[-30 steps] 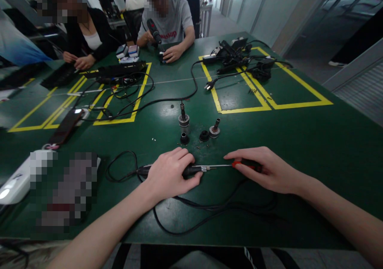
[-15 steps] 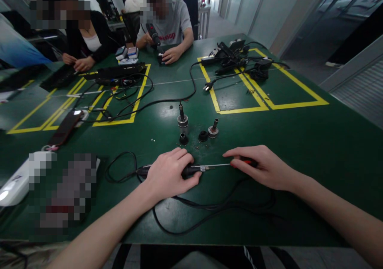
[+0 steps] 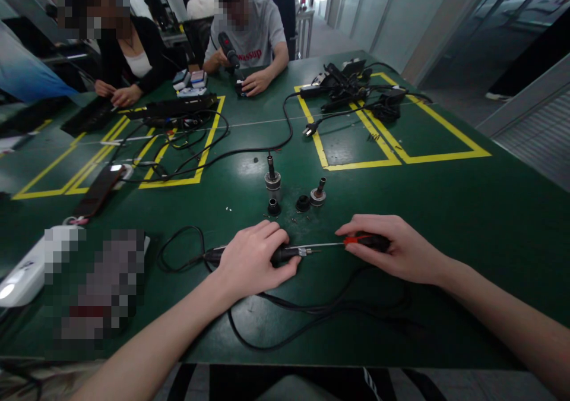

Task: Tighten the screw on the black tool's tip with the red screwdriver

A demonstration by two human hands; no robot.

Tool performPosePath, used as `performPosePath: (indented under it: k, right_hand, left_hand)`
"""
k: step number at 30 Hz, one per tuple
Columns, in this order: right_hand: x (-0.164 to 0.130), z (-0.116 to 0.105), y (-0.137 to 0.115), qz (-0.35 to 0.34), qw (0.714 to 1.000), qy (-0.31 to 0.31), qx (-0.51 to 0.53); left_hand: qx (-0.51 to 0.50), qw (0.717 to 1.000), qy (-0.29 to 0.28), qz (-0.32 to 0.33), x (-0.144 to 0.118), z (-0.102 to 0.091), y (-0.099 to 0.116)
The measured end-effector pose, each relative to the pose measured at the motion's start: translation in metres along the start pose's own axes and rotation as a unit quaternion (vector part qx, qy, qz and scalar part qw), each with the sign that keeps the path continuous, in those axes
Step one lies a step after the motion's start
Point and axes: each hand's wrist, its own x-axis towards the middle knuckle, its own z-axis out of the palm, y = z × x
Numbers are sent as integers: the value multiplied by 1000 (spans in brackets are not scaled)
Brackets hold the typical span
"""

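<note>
My left hand (image 3: 253, 258) is wrapped from above around a black corded rotary tool (image 3: 282, 255), which lies flat with its metal nose and thin tip pointing right. In my right hand (image 3: 396, 248) is a screwdriver (image 3: 367, 242) with a red and black handle, pinched between thumb and fingers. Its long thin shaft points left and reaches beside the nose of the rotary tool. Beyond my hands stand a metal cylinder with a shaft (image 3: 272, 181), a smaller metal part with a stem (image 3: 318, 193), and two black caps, one (image 3: 273, 207) near the cylinder, another (image 3: 303, 203) further right.
Black cable (image 3: 267, 347) loops across the green table near its front edge. A white device (image 3: 31, 264) and a phone (image 3: 98, 193) lie at left. A bundle of black adapters and cords (image 3: 345, 86) sits at the back right. Two people work across the table.
My right hand has shifted slightly right and up, showing more of the screwdriver's handle. The left hand and the rotary tool stay put.
</note>
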Motion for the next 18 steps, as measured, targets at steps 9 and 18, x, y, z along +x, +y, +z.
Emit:
performPosePath:
  k: [9,18]
  right_hand:
    - [-4,-1,3,57,997,-3,53]
    - [-1,4,1,72,995,16,71]
  left_hand:
    - [-4,1000,-7,-5,-1,0,0]
    - [-33,999,-5,-27,-1,-2,0]
